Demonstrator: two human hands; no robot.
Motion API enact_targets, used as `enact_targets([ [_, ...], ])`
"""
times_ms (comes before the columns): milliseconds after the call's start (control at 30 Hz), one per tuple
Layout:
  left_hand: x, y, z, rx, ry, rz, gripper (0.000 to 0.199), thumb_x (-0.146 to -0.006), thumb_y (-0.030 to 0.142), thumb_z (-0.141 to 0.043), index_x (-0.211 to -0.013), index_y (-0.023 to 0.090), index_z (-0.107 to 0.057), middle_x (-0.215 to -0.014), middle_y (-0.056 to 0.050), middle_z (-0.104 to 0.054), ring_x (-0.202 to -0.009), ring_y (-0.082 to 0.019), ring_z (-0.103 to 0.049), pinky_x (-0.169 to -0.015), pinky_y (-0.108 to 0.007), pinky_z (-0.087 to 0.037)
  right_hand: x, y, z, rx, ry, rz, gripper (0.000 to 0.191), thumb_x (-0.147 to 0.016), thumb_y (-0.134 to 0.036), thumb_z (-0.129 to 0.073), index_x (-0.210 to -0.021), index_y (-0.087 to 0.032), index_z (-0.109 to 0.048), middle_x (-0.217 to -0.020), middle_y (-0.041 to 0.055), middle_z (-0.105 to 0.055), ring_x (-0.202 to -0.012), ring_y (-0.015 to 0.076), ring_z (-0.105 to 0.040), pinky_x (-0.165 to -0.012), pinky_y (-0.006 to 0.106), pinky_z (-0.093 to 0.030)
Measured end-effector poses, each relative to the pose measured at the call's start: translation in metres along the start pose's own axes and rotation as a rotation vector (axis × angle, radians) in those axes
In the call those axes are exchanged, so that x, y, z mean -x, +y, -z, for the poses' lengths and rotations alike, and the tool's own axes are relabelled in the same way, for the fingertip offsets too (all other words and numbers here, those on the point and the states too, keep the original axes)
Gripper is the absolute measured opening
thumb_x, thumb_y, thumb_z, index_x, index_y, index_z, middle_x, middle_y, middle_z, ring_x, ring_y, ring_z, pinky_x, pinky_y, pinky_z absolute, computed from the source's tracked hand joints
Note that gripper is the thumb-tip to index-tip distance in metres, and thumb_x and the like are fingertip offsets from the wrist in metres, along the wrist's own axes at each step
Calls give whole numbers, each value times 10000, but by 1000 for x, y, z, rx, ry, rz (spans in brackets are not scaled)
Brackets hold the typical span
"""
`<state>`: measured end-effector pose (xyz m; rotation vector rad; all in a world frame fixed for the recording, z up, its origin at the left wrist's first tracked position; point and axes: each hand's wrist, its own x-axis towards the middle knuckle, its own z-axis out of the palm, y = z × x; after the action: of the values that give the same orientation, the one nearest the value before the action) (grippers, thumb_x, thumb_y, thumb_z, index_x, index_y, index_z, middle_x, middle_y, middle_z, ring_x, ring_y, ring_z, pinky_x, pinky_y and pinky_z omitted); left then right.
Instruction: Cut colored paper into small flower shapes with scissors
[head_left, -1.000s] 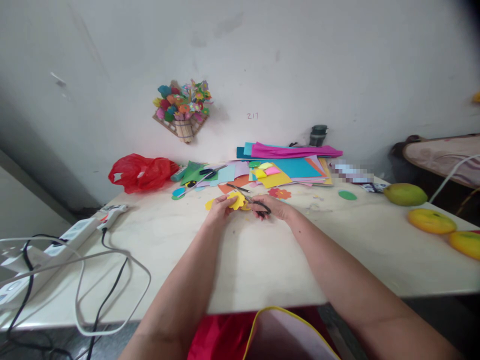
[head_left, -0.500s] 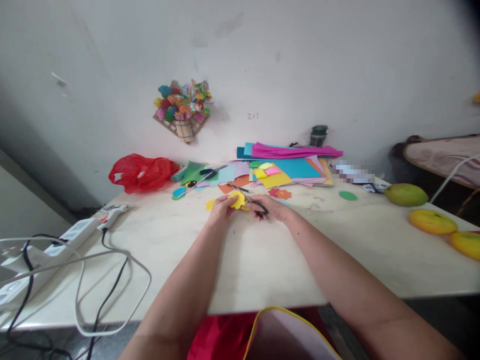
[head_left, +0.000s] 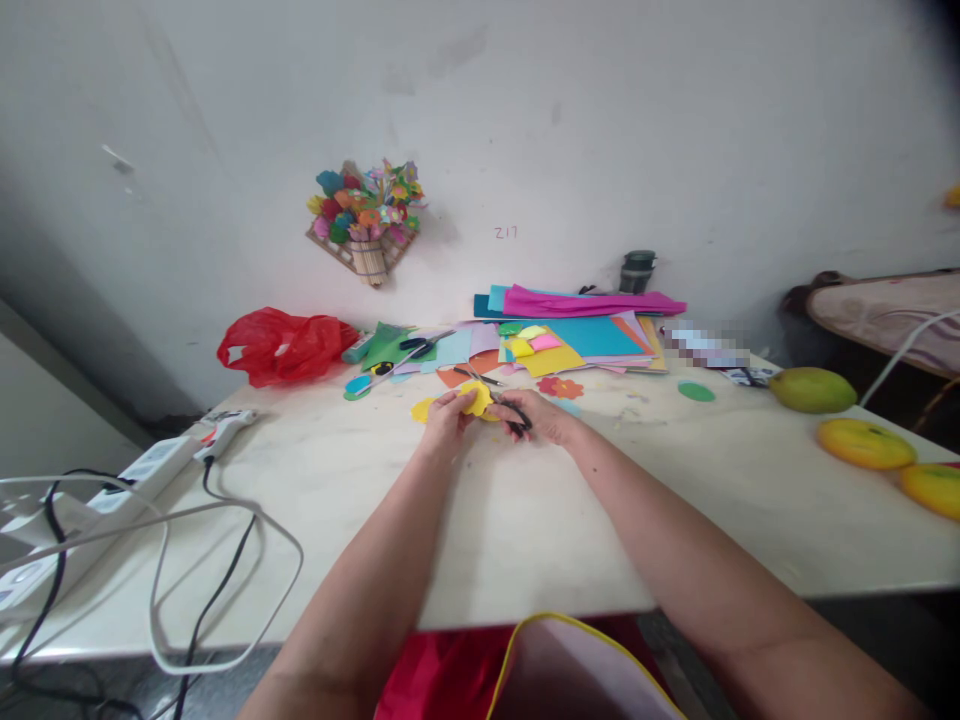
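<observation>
My left hand (head_left: 448, 420) pinches a yellow paper flower (head_left: 477, 399) with a scalloped edge, just above the table (head_left: 525, 530). Black-handled scissors (head_left: 517, 415) are gripped in my right hand (head_left: 541, 415), their blades up against the flower's right edge. More yellow paper (head_left: 422, 409) shows just left of my left hand. Behind the hands lie orange paper (head_left: 457, 377) and a dark pen-like stick (head_left: 480, 376). Red-orange paper flowers (head_left: 561, 387) rest beyond my right hand.
At the back are stacked coloured sheets (head_left: 600, 340), a second pair of scissors (head_left: 420, 346) and a red plastic bag (head_left: 281, 345). A power strip (head_left: 150, 465) with loose cables (head_left: 289, 590) occupies the left side. Mangoes (head_left: 866, 443) lie at the right, near a green paper oval (head_left: 696, 391).
Both hands stay close together at nearly the same place. The scissors' handles and my right hand have shifted slightly left, and the yellow flower has turned or moved a little.
</observation>
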<state>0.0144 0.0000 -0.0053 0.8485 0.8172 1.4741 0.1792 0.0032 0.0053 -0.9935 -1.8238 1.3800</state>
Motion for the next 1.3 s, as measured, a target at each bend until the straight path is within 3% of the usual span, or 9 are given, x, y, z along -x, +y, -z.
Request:
enact_targets([
  [767,-1,-1,0,-9,22,-25,227,-495,240,-786,-620,127,-634,-617,-28,-632,-576,-126,-572,-585,-244,-438,3,-7,-2,28,29,-9,307,-752,-443,-657,-731,-167,-525,-505,-38,-544,-365,67,-478,-288,161,-290],
  [1300,-4,-2,3,21,18,-24,245,-490,234,-802,-650,118,-658,-688,-69,-685,-627,-167,-628,-641,-287,-486,0,-3,-1,51,49,-25,283,-746,-424,-657,-727,-170,-532,-508,-39,-527,-361,65,-465,-279,164,-251],
])
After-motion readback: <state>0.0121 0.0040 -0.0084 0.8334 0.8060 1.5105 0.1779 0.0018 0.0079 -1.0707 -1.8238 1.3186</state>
